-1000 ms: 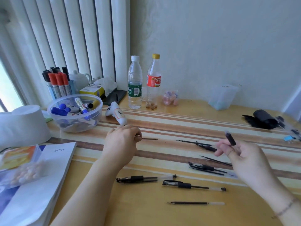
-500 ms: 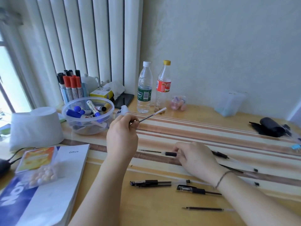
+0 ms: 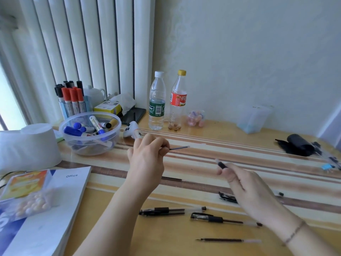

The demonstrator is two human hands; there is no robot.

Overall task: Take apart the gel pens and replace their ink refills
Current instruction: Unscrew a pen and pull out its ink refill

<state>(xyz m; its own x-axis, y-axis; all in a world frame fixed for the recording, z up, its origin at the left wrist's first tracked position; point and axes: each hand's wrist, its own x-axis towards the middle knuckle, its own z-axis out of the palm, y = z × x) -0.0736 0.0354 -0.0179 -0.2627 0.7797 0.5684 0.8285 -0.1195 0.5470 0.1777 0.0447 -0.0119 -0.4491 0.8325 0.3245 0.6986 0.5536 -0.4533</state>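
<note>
My left hand (image 3: 147, 159) pinches a thin ink refill (image 3: 184, 147) that points right, held above the table. My right hand (image 3: 245, 185) grips a pen's black grip section (image 3: 222, 165), its tip aimed up and left toward the refill. The two parts are apart. On the table lie two capped gel pens (image 3: 162, 211) (image 3: 221, 218), a loose refill (image 3: 228, 240) near the front edge, another loose refill (image 3: 171, 178) under my left wrist, and a pen part (image 3: 227, 196) partly hidden by my right hand.
A clear bowl of markers (image 3: 90, 133), a marker cup (image 3: 72, 102), two plastic bottles (image 3: 156, 100) (image 3: 178, 100) and a white toy (image 3: 133, 133) stand at the back. A book (image 3: 55, 200) and white container (image 3: 27, 145) are at left, black items (image 3: 297, 147) at right.
My right hand lifted off the table with the black grip section and moved right. My left hand lowered the refill from tilted up to nearly level.
</note>
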